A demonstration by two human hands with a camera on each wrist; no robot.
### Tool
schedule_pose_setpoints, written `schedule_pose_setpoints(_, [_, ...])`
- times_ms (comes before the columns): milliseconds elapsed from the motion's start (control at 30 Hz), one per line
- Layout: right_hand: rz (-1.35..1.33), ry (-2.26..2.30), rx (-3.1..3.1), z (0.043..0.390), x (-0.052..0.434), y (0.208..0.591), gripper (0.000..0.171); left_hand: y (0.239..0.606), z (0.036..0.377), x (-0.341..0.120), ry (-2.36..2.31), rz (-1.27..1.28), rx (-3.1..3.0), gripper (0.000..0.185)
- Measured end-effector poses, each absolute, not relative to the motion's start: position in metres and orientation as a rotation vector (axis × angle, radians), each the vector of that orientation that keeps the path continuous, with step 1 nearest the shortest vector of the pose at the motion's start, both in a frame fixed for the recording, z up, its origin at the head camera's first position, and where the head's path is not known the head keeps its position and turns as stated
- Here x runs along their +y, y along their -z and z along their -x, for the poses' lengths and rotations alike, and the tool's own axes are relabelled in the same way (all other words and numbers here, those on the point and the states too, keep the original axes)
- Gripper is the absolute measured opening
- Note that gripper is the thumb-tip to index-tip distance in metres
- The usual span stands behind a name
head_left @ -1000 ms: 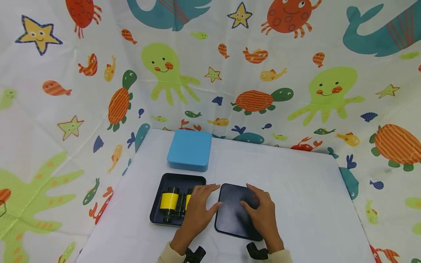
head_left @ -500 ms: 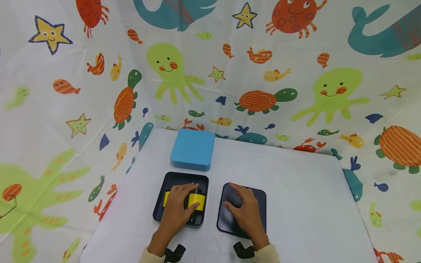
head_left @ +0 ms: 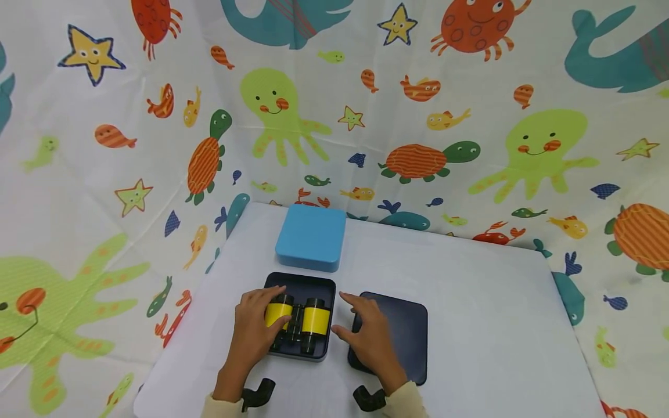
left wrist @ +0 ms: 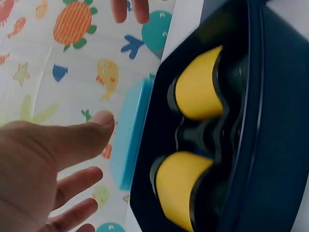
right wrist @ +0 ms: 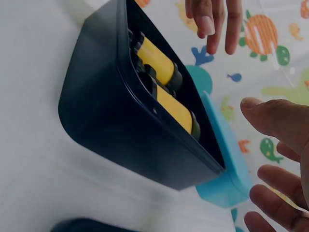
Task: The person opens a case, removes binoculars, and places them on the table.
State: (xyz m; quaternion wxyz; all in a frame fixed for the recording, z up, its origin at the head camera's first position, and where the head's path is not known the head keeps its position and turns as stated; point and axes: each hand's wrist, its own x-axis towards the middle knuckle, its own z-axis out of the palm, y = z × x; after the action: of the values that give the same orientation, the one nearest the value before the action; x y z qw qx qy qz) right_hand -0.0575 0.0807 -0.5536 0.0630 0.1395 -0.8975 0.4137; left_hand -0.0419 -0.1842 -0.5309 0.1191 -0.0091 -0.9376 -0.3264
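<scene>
Yellow-and-black binoculars (head_left: 316, 320) lie in a dark navy open box (left wrist: 277, 121) on the white table. My left hand (head_left: 253, 325) hovers over the box's left side with fingers spread, hiding part of the left barrel in the head view. Between box and lid, my right hand (head_left: 372, 337) is held with thumb and fingers apart, its fingertips close to the box's right rim. A flat dark lid (head_left: 409, 331) lies to the right, partly covered by that hand. In both wrist views the thumbs and fingers stand apart with nothing between them.
A closed light-blue box (head_left: 312, 235) stands behind the dark box, near the table's back edge. A white cloth (head_left: 418, 116) printed with sea animals hangs behind and to the left. Bare white tabletop (head_left: 486, 313) stretches to the right of the lid.
Both hands have shifted left: the left from the box's right side to its left, the right from over the lid to the gap beside the box. The view has turned slightly.
</scene>
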Motion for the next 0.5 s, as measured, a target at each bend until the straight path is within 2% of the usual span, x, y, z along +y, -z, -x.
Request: schedule_pose_setpoints(500, [-0.549, -1.187, -2.837, 0.066, 0.046, 0.565, 0.077, 0.542, 0.046, -0.210, 0.873, 0.011, -2.927, 0.074])
